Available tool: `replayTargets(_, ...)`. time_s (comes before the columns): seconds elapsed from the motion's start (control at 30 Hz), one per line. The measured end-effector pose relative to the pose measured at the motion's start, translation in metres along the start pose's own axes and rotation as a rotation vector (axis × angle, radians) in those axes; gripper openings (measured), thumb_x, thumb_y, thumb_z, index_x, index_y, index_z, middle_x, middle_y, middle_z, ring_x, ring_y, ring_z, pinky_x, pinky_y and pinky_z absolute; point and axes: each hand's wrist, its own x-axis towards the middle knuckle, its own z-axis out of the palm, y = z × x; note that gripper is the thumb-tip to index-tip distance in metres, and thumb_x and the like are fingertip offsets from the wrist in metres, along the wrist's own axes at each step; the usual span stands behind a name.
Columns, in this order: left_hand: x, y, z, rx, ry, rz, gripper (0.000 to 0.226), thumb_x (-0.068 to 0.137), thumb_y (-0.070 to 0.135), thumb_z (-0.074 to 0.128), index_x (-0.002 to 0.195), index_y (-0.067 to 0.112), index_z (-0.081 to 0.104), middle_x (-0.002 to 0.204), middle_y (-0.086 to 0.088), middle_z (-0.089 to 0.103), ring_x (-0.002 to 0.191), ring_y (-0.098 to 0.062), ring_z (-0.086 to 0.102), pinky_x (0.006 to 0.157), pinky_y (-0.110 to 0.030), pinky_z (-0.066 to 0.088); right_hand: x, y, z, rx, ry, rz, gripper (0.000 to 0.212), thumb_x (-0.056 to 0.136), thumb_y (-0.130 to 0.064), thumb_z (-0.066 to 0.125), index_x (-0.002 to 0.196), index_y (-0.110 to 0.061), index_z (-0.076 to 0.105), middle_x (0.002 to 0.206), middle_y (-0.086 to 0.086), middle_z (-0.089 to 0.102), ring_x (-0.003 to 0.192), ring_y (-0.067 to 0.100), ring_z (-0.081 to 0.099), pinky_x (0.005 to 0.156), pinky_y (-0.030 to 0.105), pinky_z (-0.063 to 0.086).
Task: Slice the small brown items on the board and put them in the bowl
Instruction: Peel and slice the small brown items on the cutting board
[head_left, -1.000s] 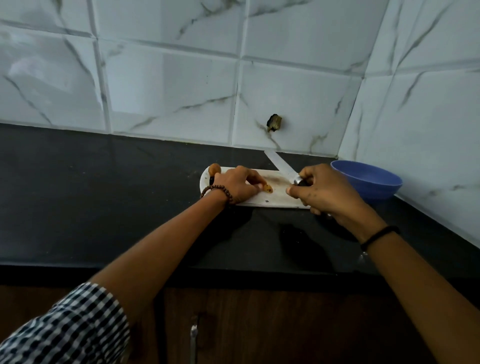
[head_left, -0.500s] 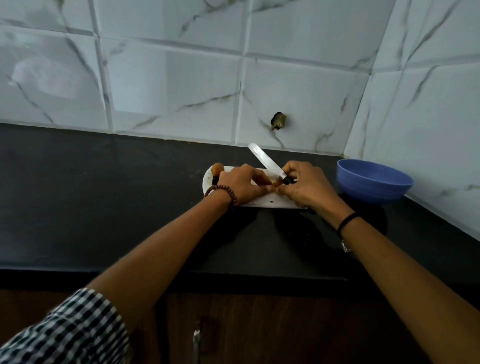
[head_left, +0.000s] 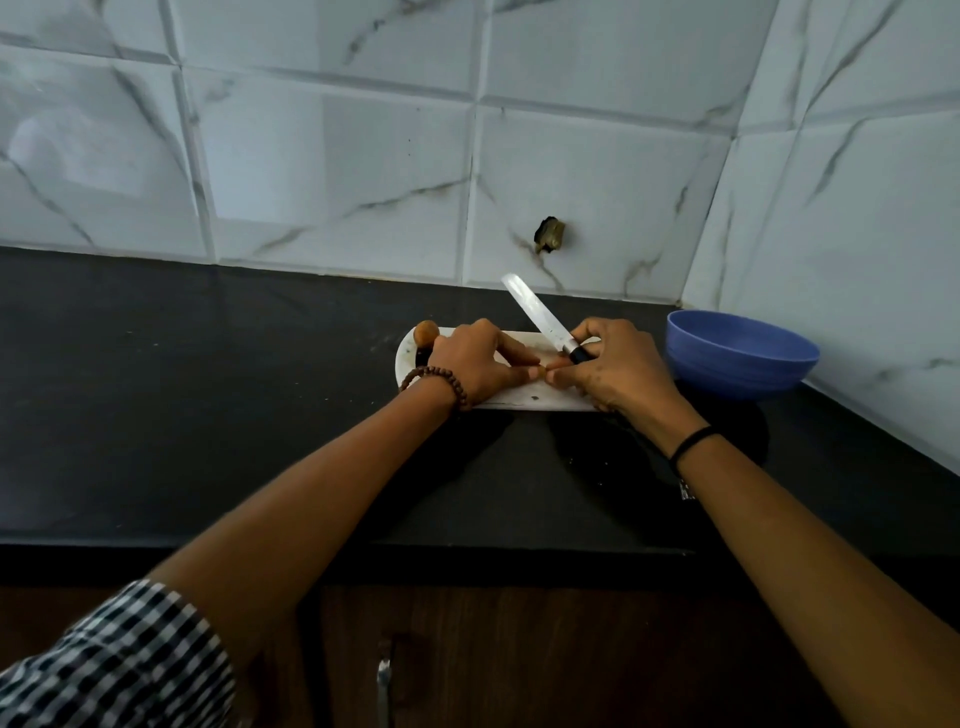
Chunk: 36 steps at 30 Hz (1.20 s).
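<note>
Where the two hands meet over the white cutting board (head_left: 524, 400), a small brown item (head_left: 542, 371) shows as a sliver between the fingertips, just above the board's middle. Left hand (head_left: 475, 361): knuckles up, fingers drawn together and pinching that piece at its left side; a brown bead bracelet (head_left: 435, 379) circles the wrist at the board's near edge. Right hand (head_left: 615, 366): fingers clamped around the black handle of a knife (head_left: 543, 322), with thumb and forefinger tips reaching down to the same piece from its right side. Knife blade: pale, raised off the board, slanting up and away toward the wall behind the board. Second small brown item (head_left: 427, 331): rounded, sitting at the board's far left end, partly hidden behind the left hand. Board: oblong with a rounded left end, lying flat on the black worktop (head_left: 208, 389), a few dark specks on its near strip. Blue bowl (head_left: 743, 356): on the worktop just right of the board, apart from it, its contents not visible from this angle. Right wrist: a thin black band (head_left: 691, 444), nearer than the board. Left arm: a checked sleeve (head_left: 114, 660), well in front of the board. Behind the board, white marbled wall tiles (head_left: 337, 182) with a dark chipped hole (head_left: 550, 235).
</note>
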Motion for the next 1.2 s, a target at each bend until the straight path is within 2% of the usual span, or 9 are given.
replayTargets(0.1,0.001,0.0,0.002,0.015,0.026,0.003,0.024,0.08,0.045,0.072,0.099,0.031,0.077,0.104,0.006,0.072,0.093,-0.01,0.063,0.093,-0.031,0.048,0.001,0.0,0.001,-0.021,0.012,-0.035,0.032,0.069,-0.017,0.088,0.094,-0.021,0.069,0.089,0.0,0.071,0.08,0.014,0.066,0.071,0.027,0.052)
replayTargets(0.47,-0.001,0.005,0.0,0.014,0.079,0.103,0.026,0.076,0.042,0.077,0.098,0.029,0.077,0.092,0.011,0.074,0.075,0.0,0.061,0.085,-0.025,0.052,0.001,-0.002,-0.007,-0.058,-0.072,-0.072,0.028,0.072,-0.019,0.087,0.091,-0.026,0.068,0.083,-0.004,0.072,0.069,0.004,0.063,0.057,0.017,0.043)
replayTargets(0.57,-0.002,0.006,-0.001,0.035,0.074,0.072,0.027,0.076,0.045,0.077,0.098,0.029,0.077,0.069,0.019,0.062,0.07,0.0,0.057,0.081,-0.022,0.048,0.0,-0.003,-0.006,-0.06,-0.069,-0.057,0.027,0.072,-0.02,0.087,0.091,-0.025,0.067,0.084,-0.002,0.072,0.068,0.006,0.065,0.054,0.016,0.046)
replayTargets(0.63,-0.002,0.006,-0.001,0.034,0.069,0.067,0.027,0.076,0.044,0.077,0.097,0.029,0.077,0.064,0.019,0.054,0.07,-0.001,0.057,0.08,-0.022,0.047,-0.002,-0.003,-0.006,-0.036,-0.042,-0.033,0.027,0.073,-0.021,0.086,0.093,-0.023,0.067,0.081,-0.001,0.071,0.063,0.006,0.065,0.051,0.018,0.046)
replayTargets(0.73,-0.002,0.007,0.0,0.031,0.062,0.08,0.025,0.077,0.044,0.076,0.096,0.028,0.078,0.071,0.015,0.063,0.07,-0.001,0.057,0.078,-0.021,0.047,-0.009,-0.005,-0.01,0.08,0.005,0.051,0.018,0.082,-0.019,0.077,0.096,-0.018,0.066,0.074,0.002,0.071,0.047,0.003,0.06,0.043,0.019,0.045)
replayTargets(0.83,-0.001,0.005,0.001,0.041,0.053,0.089,0.024,0.078,0.045,0.075,0.096,0.029,0.078,0.089,0.007,0.074,0.073,-0.003,0.058,0.08,-0.023,0.049,-0.021,-0.01,-0.017,0.064,-0.023,0.104,0.01,0.093,-0.03,0.063,0.095,-0.02,0.065,0.079,0.002,0.075,0.063,0.02,0.065,0.055,0.038,0.056)
replayTargets(0.97,0.001,0.004,0.001,0.042,0.05,0.087,0.024,0.078,0.045,0.074,0.095,0.029,0.077,0.093,0.004,0.073,0.077,-0.005,0.058,0.084,-0.028,0.052,-0.047,-0.014,-0.023,-0.068,-0.119,0.091,0.017,0.099,-0.03,0.055,0.11,-0.021,0.064,0.087,0.007,0.072,0.064,0.021,0.066,0.052,0.031,0.054)
replayTargets(1.1,-0.001,0.004,0.001,0.042,0.058,0.109,0.02,0.079,0.043,0.074,0.094,0.03,0.078,0.094,0.009,0.074,0.074,-0.003,0.059,0.079,-0.027,0.053,-0.061,-0.015,-0.021,-0.183,-0.098,0.008,0.033,0.098,-0.03,0.056,0.129,-0.022,0.062,0.097,0.007,0.071,0.082,0.022,0.069,0.078,0.042,0.06)
replayTargets(1.2,-0.001,0.003,0.001,0.056,0.043,0.118,0.02,0.08,0.044,0.072,0.095,0.031,0.077,0.096,0.01,0.074,0.074,-0.004,0.059,0.078,-0.028,0.053,-0.065,-0.018,-0.02,-0.232,-0.094,-0.004,0.038,0.098,-0.03,0.056,0.135,-0.02,0.058,0.101,0.009,0.07,0.086,0.021,0.068,0.082,0.04,0.059)
